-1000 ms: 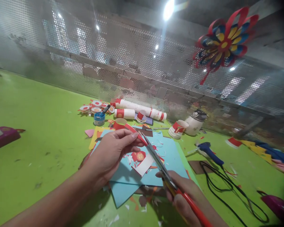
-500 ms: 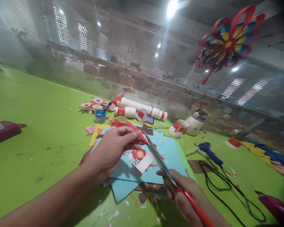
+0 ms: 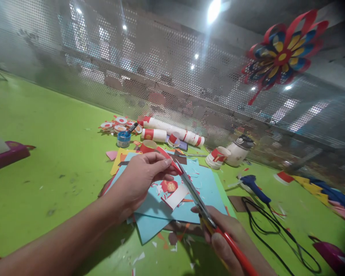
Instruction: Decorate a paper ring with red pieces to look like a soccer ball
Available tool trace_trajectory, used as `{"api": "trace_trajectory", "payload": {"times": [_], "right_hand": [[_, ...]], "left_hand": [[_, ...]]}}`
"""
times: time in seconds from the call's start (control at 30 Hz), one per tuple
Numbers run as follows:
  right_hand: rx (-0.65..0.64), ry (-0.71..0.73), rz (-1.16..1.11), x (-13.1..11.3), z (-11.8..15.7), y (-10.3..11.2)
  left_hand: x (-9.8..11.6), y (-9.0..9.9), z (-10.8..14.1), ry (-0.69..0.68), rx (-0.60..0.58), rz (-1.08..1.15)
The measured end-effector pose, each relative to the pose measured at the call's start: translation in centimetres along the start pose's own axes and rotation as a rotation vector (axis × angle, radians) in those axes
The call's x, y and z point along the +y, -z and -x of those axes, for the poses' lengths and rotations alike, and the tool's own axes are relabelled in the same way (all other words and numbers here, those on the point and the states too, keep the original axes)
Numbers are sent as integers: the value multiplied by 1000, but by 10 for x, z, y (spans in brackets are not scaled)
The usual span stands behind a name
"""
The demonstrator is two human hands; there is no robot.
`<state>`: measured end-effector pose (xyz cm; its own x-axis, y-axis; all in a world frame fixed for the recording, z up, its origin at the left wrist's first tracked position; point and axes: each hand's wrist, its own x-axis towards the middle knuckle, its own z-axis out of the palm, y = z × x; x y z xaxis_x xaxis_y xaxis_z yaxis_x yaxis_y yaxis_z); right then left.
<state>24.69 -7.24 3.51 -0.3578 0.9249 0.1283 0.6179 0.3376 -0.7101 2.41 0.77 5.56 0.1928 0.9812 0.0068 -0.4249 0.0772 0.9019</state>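
A narrow red paper strip point(image 3: 176, 166) is pinched between the thumb and fingers of my left hand point(image 3: 145, 172). My right hand point(image 3: 222, 226) is wrapped around the red and yellow handles of a pair of scissors point(image 3: 193, 191). Their blades point up and away and meet the strip's near end. Below lie light blue paper sheets point(image 3: 211, 191), bearing a white paper piece with a red edge point(image 3: 176, 196), a red piece with a gold emblem point(image 3: 170, 186) and small scraps.
White and red paper tubes point(image 3: 172, 128), a blue jar point(image 3: 123, 139) and a paper cup point(image 3: 217, 158) stand behind. At the right lies a blue glue gun point(image 3: 254, 188) with a looped black cord point(image 3: 250, 214). A flower ornament point(image 3: 281, 57) hangs at upper right.
The view has shifted slightly. Both hands keep nearly the same pose, with the red strip still at the scissor blades.
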Motion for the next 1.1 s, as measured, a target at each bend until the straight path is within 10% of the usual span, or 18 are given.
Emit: {"api": "trace_trajectory", "payload": {"times": [1.1], "right_hand": [[3, 11, 65, 6, -1, 1]], "left_hand": [[0, 1, 1, 19, 12, 4]]}}
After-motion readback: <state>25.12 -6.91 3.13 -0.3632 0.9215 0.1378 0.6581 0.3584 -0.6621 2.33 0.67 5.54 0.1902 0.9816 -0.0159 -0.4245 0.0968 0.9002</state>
